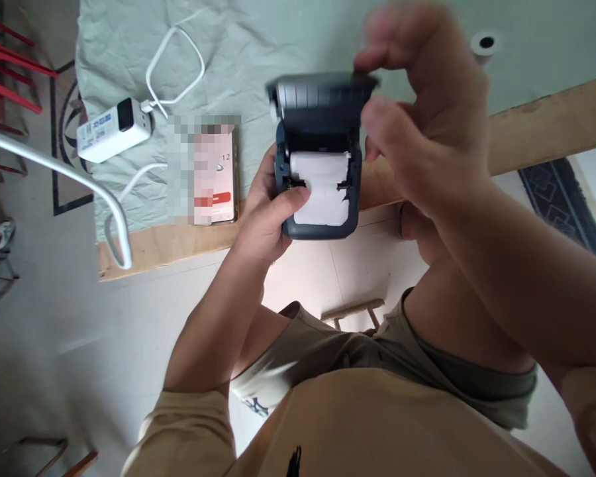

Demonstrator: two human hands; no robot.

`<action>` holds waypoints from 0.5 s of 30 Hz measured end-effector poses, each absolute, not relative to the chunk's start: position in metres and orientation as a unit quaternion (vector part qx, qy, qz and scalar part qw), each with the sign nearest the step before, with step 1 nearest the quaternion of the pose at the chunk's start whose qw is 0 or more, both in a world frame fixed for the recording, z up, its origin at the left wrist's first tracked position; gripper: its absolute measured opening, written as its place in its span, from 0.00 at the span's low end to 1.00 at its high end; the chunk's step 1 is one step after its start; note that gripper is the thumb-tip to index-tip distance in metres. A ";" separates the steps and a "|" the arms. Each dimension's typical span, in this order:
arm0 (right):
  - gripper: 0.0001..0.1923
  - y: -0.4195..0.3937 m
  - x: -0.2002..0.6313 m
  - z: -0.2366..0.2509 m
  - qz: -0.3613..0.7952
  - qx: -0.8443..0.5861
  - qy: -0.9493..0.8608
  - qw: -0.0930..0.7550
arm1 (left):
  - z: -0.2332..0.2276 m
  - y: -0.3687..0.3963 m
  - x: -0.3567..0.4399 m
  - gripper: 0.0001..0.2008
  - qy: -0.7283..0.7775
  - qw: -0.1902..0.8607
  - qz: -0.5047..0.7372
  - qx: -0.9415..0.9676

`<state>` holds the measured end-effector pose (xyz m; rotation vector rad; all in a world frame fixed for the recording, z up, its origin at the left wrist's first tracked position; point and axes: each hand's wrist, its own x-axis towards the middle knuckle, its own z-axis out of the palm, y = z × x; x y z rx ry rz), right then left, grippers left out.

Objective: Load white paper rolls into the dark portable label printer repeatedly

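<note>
White paper (322, 195) could skew if my left hand (264, 215), clamping the printer (320, 232), drags its thumb (294, 200); the right hand (427, 126), two o'clock, I can't tell its grip.

Portable printer (319, 232) is showing slate-blue, paper (322, 199) white; tablecloth (298, 40) is showing pale green; charging block (108, 132) near left edge of table (149, 252), white.

Tan top (367, 430), bottom centre; short loose sleeves (189, 417), lower left and right edge. Black mark (294, 461) near bottom edge. Olive-grey shorts (328, 343), lower centre, dark print (258, 405) on left leg.
</note>
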<state>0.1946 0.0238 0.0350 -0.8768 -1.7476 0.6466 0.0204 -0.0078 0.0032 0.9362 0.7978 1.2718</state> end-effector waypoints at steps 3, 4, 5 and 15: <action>0.12 0.023 0.195 0.032 0.232 -0.351 -0.789 0.448 | 0.003 -0.008 0.020 0.15 0.355 0.635 0.562 0.394; 0.11 0.023 0.195 0.032 0.237 -0.353 -0.797 0.430 | 0.003 -0.008 0.020 0.16 0.357 0.635 0.563 0.390; 0.12 0.022 0.194 0.032 0.251 -0.362 -0.792 0.423 | 0.004 -0.008 0.020 0.16 0.358 0.635 0.563 0.390; 0.33 0.019 0.188 0.031 0.516 -0.386 -0.694 0.322 | 0.007 -0.013 0.020 0.17 0.341 0.643 0.561 0.396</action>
